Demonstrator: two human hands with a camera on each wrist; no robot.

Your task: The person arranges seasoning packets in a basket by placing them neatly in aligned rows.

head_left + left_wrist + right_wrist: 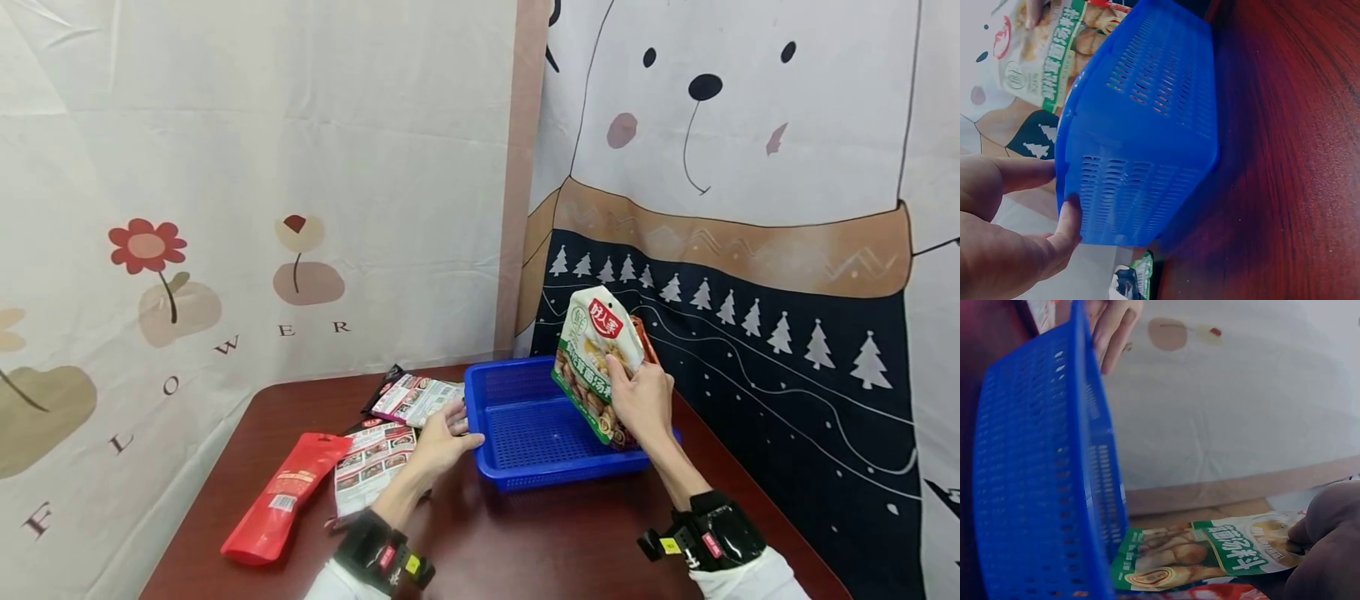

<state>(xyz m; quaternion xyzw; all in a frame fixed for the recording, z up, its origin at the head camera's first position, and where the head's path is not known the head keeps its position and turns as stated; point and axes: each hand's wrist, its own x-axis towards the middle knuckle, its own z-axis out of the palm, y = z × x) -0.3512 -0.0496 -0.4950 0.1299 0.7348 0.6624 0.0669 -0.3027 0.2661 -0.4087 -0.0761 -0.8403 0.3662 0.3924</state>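
Note:
A blue plastic basket with perforated walls stands on the table. My left hand pinches its left rim, with one digit against the outer wall in the left wrist view. Above the basket's right part, my right hand grips a white and green food pouch by its upper side. The pouch is tilted, its lower edge down at the basket's right side. Behind it shows a strip of an orange-red packet, mostly hidden; the right wrist view shows red packaging beneath the pouch.
Left of the basket lie a red pouch, a packet with a printed white back and a dark-edged packet. All rest on the dark red wooden table. Printed curtains hang close behind and along the right.

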